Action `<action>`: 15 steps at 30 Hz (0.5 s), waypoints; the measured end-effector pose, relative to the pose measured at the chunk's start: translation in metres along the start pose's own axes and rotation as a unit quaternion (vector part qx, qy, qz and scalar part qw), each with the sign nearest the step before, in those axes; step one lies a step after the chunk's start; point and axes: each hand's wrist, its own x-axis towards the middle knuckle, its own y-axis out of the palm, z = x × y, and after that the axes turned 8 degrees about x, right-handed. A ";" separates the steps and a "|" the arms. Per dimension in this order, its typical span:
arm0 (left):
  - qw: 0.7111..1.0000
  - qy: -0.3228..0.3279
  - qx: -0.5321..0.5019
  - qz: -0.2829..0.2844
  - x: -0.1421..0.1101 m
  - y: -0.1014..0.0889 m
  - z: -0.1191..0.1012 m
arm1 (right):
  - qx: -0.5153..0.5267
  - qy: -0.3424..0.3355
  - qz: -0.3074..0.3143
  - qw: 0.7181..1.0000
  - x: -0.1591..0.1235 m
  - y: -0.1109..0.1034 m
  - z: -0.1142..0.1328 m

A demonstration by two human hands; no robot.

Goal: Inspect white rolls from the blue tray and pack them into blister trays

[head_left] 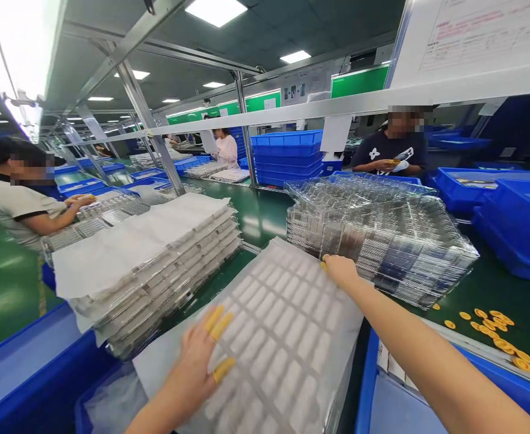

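Note:
In front of me lies a thin white paper sheet (274, 301) over a plastic tray, and the grid of compartments shows through. My left hand (197, 355) rests flat on the sheet's left part, fingers spread, with yellow finger cots on several fingertips. At the far right edge, my right hand (341, 271) has its fingers bent and closed on the sheet's border; its fingertips are mostly hidden. Left of the sheet rises a stack of filled trays (170, 265) interleaved with white paper. Just beyond my right hand stands a tall stack of clear plastic trays (382, 241).
Yellow finger cots (495, 328) lie scattered on the green bench at right. Blue bins (21, 361) stand near left and blue bins (518, 223) at far right. A metal rail (292, 114) crosses above. Co-workers sit at left (16, 193) and across the bench (391, 147).

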 end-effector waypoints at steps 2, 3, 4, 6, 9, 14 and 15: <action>0.993 0.113 -0.007 0.031 -0.018 0.014 -0.023 | -0.010 0.000 0.000 1.000 0.004 0.003 -0.002; 0.988 0.149 -0.008 0.046 -0.027 0.022 -0.031 | -0.015 0.000 -0.001 1.000 0.005 0.004 -0.003; 0.983 0.176 -0.006 0.059 -0.035 0.029 -0.037 | -0.020 0.000 -0.003 1.000 0.007 0.004 -0.004; 0.974 0.210 0.001 0.086 -0.048 0.038 -0.043 | -0.028 0.000 -0.014 1.000 0.008 0.005 -0.007; 0.962 0.225 0.019 0.154 -0.061 0.030 -0.041 | -0.032 -0.009 -0.056 0.998 0.005 0.006 -0.007; 0.965 0.187 -0.010 0.185 -0.071 -0.021 -0.035 | -0.010 -0.088 -0.114 0.989 -0.013 0.024 0.011; 0.967 0.180 -0.015 0.179 -0.073 -0.028 -0.035 | -0.003 -0.103 -0.113 0.988 -0.017 0.029 0.015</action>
